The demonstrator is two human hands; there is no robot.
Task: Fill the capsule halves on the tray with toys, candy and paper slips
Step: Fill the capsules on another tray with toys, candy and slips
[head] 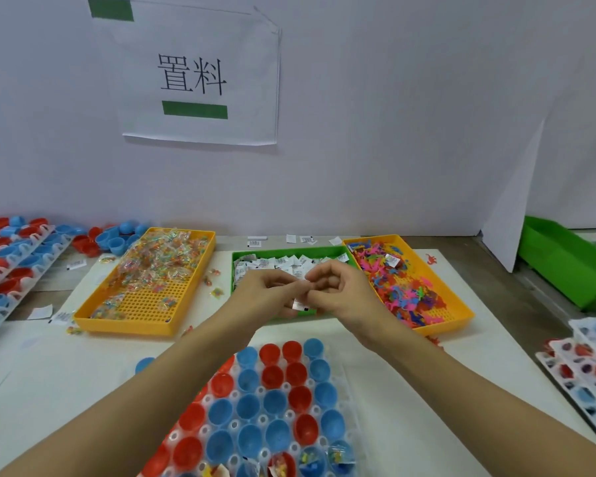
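Both hands meet over the green tray (241,255) of folded paper slips (283,262), mid-table. Left hand (267,290) and right hand (338,290) have fingers curled, fingertips touching, pinching small white slips between them; another slip (298,303) with a black mark hangs just below the fingers, which hand holds it can't tell. The hands cover the near half of the green tray. Left of it, an orange perforated tray (145,313) holds wrapped candy (159,256), piled mostly at the far end; a few candies lie loose on the white sheet beside it. Right of the green tray, touching it, a second orange tray (458,313) holds small coloured plastic toys (406,290), with one slip on top of them. Nearest the camera, between the forearms, a clear blister tray (234,423) holds red and blue capsule halves (276,401), open side up; most look empty, the nearest row shows toys, candy and slips inside. One blue half (144,364) sits loose on the table left of the tray, partly behind the left forearm. Far left: stacked trays of red and blue halves (11,256) and a loose heap behind. Far right: an empty-looking green bin (565,259), and stacked blister trays (585,366) with filled halves. Paper sign (200,74) with characters on the wall.
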